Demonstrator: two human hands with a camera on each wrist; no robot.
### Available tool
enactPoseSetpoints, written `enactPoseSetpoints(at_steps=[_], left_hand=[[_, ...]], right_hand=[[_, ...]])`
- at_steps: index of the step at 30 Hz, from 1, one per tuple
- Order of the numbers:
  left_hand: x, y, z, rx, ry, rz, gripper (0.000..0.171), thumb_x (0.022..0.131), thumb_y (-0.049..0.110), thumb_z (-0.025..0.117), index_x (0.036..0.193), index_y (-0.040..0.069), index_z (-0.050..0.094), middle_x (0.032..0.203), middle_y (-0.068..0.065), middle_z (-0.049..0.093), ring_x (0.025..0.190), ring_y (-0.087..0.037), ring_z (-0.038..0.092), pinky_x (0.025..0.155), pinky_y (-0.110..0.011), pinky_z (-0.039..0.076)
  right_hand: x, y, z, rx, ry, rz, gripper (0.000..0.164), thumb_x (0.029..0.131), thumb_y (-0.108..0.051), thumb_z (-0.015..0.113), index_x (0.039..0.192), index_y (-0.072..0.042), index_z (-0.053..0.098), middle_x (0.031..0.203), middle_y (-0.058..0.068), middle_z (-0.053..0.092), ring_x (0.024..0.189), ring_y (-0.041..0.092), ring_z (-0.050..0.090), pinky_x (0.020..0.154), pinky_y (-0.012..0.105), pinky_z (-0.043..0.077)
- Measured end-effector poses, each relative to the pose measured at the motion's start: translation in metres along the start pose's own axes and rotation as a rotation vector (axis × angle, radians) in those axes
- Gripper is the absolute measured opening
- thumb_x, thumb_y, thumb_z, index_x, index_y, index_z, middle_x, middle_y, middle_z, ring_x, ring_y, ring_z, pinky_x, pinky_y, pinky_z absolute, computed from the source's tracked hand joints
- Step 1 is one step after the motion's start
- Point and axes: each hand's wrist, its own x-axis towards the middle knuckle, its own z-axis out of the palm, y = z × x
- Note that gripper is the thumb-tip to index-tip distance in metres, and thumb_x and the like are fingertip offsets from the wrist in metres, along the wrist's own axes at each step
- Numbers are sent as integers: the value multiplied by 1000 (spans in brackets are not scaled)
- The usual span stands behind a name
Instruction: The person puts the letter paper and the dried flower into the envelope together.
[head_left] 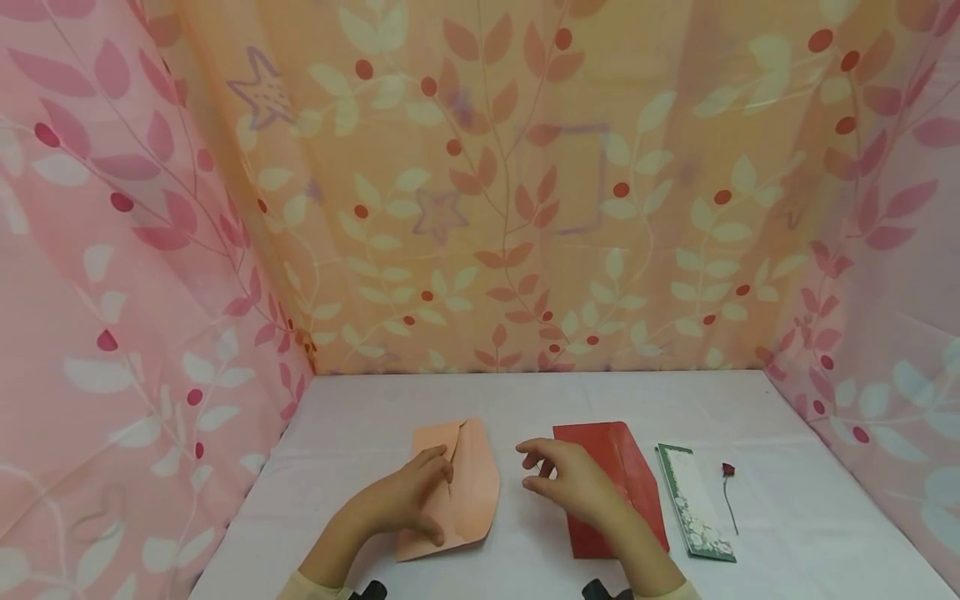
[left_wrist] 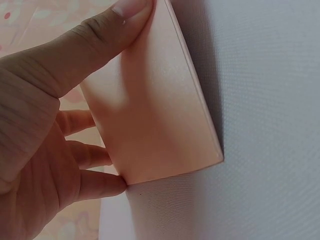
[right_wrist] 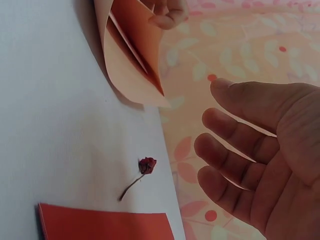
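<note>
My left hand (head_left: 408, 497) grips a peach envelope (head_left: 472, 492) across its long edges, thumb on the near side and fingers on the far side. Its flap is unfolded to the right, and the mouth bows apart in the right wrist view, with a pale inner edge (right_wrist: 127, 42) showing. My right hand (head_left: 573, 483) hovers left of a red envelope (head_left: 641, 467), fingers loosely curled, nothing between them. Below it, in the right wrist view, a small dried red rose (right_wrist: 147, 165) with a thin stem lies on the cloth between the two envelopes; in the head view the hand mostly hides it.
Right of the red envelope lies a green-bordered floral card (head_left: 697, 508). Another small red rose (head_left: 728, 471) with a stem rests beyond it. A white cloth (head_left: 360, 408) covers the table. Patterned curtains (head_left: 525, 250) stand at the back and both sides.
</note>
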Motion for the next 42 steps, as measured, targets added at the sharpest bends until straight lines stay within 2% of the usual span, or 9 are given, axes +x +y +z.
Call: enactPoseSetpoints(at_steps=[8, 13, 18, 26, 36, 42], left_hand=[[0, 1, -1, 3, -1, 9, 76, 60, 57, 91, 116, 29, 47, 162, -20, 30, 144, -46, 40, 102, -56, 49], [-1, 2, -2, -4, -4, 6, 75, 61, 56, 91, 116, 29, 47, 163, -20, 29, 144, -46, 40, 103, -56, 48], [-2, 1, -2, -10, 2, 7, 75, 61, 56, 91, 116, 30, 46, 163, -19, 29, 144, -45, 40, 101, -55, 49], [-3, 5, -4, -28, -4, -8, 74, 61, 54, 92, 115, 29, 47, 163, -21, 29, 144, -47, 39, 103, -58, 48], [-2, 4, -3, -14, -8, 7, 74, 62, 54, 91, 116, 28, 47, 162, -20, 30, 144, -46, 41, 102, -55, 49], [-1, 5, -3, -9, -8, 7, 73, 63, 54, 91, 116, 27, 48, 162, -21, 30, 144, -46, 41, 102, -56, 49]], right_hand=[[2, 11, -2, 30, 30, 68, 37, 88, -15, 80, 123, -20, 71, 102, 1, 73, 82, 13, 62, 62, 24, 54], [3, 18, 0, -26, 71, 132, 37, 87, -18, 82, 121, -21, 72, 95, -6, 71, 80, 13, 60, 62, 24, 53], [5, 24, 1, -95, 111, 168, 38, 84, -20, 84, 121, -17, 73, 90, -10, 68, 81, 12, 58, 64, 25, 51], [7, 37, 12, -120, 104, 250, 32, 85, -23, 84, 115, -18, 74, 80, -13, 62, 71, 8, 56, 63, 28, 48], [5, 50, 24, -128, 108, 307, 31, 84, -27, 84, 112, -21, 74, 75, -9, 59, 66, 10, 55, 59, 28, 48], [5, 59, 33, -162, 142, 294, 28, 82, -27, 85, 107, -21, 74, 72, -11, 58, 64, 8, 53, 57, 28, 44]])
